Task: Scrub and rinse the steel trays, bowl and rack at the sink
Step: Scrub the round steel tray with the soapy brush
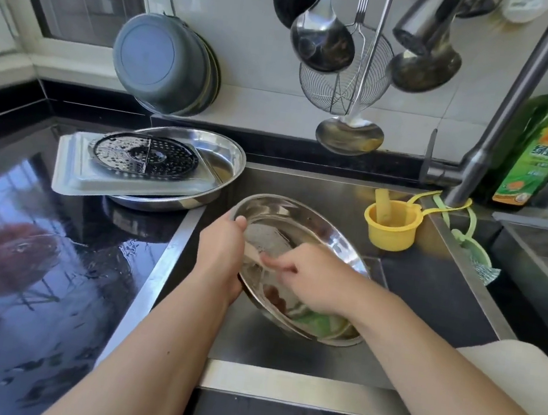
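A round steel tray [331, 231] is held tilted over the sink [282, 356]. My left hand [222, 252] grips its left rim, thumb over the edge. My right hand [308, 280] lies inside the tray with fingers curled toward the left; whether it holds a cloth or sponge I cannot tell. A green shape [315, 322] shows at the tray's lower edge. On the counter to the left a second round steel tray [226, 163] carries a rectangular steel tray [73, 175] and a black perforated round rack [146, 155].
A yellow cup [389, 226] sits at the sink's back right, beside a green scrubber [474, 252]. The faucet [505, 115] rises at the right next to a green detergent bottle [543, 137]. Ladles, a wire skimmer [343, 81] and steel bowls [166, 63] hang on the wall. The black counter [34, 264] is wet.
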`<state>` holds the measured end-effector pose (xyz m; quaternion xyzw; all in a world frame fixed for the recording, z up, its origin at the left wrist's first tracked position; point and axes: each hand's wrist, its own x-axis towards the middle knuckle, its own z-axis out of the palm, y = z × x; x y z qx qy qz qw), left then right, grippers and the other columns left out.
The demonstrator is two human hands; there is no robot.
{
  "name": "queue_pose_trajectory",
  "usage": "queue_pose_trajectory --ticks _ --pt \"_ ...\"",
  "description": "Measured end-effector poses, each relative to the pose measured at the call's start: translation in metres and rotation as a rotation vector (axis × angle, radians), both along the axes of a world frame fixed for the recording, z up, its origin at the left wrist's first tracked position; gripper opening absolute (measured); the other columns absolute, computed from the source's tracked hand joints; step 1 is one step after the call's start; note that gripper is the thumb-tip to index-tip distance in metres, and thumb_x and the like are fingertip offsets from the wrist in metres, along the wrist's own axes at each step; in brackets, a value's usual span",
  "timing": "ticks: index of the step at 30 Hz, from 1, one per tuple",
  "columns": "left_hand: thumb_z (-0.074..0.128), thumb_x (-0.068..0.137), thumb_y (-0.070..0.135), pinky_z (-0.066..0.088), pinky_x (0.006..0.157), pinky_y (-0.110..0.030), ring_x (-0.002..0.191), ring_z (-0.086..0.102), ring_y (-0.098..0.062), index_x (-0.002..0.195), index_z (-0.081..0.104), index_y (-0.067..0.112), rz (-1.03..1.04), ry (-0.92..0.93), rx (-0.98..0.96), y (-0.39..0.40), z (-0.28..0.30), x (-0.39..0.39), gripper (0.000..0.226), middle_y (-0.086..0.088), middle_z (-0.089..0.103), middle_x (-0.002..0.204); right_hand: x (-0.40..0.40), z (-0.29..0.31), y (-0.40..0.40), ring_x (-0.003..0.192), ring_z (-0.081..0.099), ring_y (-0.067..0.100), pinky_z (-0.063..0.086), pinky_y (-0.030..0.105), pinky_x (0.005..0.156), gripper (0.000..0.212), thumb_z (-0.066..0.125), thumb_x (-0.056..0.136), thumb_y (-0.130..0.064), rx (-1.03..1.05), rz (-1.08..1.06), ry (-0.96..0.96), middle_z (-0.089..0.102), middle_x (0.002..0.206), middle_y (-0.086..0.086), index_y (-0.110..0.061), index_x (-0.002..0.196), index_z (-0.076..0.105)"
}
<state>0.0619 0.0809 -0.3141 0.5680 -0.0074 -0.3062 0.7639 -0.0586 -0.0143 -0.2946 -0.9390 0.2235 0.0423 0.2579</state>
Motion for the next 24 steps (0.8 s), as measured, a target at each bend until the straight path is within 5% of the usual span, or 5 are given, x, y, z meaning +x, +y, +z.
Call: queue_pose_trajectory --ticks 3,7,10,16,24 --pt "0.046 0.104 0.013 0.059 0.092 -0.056 0.099 0.075 -0.039 0.116 0.073 0.017 -0.004 0.024 0.006 0.001 0.001 0.002 0.03 -0.02 0.075 0.113 0.002 0.0 -0.008 0.092 0.058 0.021 0.041 0.03 0.078 0.043 0.042 0.107 -0.026 -0.054 -0.031 -0.014 0.062 0.12 -0.001 -0.05 0.141 0.052" --pt "0.046 0.106 0.013 0.06 0.093 -0.05 0.099 0.076 -0.033 0.114 0.076 0.017 -0.105 -0.036 0.022 -0.002 0.005 -0.009 0.031 -0.013 0.079 0.104 0.0 0.006 -0.029 0.114 0.062 0.027 0.051 0.033 0.093 0.048 0.037 0.108 -0.022 -0.178 -0.157 0.058 0.057 0.144 0.006 -0.047 0.148 0.045" --pt "0.043 0.107 0.012 0.057 0.098 -0.055 0.104 0.075 -0.034 0.121 0.074 0.02 -0.137 -0.105 0.032 -0.003 0.005 -0.008 0.036 -0.012 0.079 0.107 -0.001 0.01 -0.009 0.085 0.059 0.016 0.046 0.026 0.069 0.051 0.036 0.107 -0.02 -0.108 -0.052 0.038 0.061 0.123 0.004 -0.048 0.149 0.042" --pt "0.038 0.107 0.011 0.055 0.102 -0.055 0.108 0.074 -0.033 0.122 0.075 0.02 -0.199 -0.162 0.023 -0.003 0.006 -0.005 0.04 -0.012 0.078 0.113 -0.003 0.01 -0.04 0.123 0.056 0.033 0.049 0.037 0.094 0.055 0.04 0.104 -0.015 -0.298 -0.259 0.085 0.055 0.144 0.01 -0.041 0.152 0.042" --pt "0.039 0.107 0.008 0.057 0.099 -0.051 0.106 0.075 -0.034 0.121 0.075 0.016 -0.205 -0.181 0.04 -0.001 0.006 -0.004 0.04 -0.013 0.078 0.11 0.003 0.004 -0.021 0.112 0.062 0.029 0.053 0.038 0.095 0.047 0.044 0.107 -0.022 -0.117 -0.23 -0.028 0.056 0.142 0.009 -0.044 0.148 0.047"
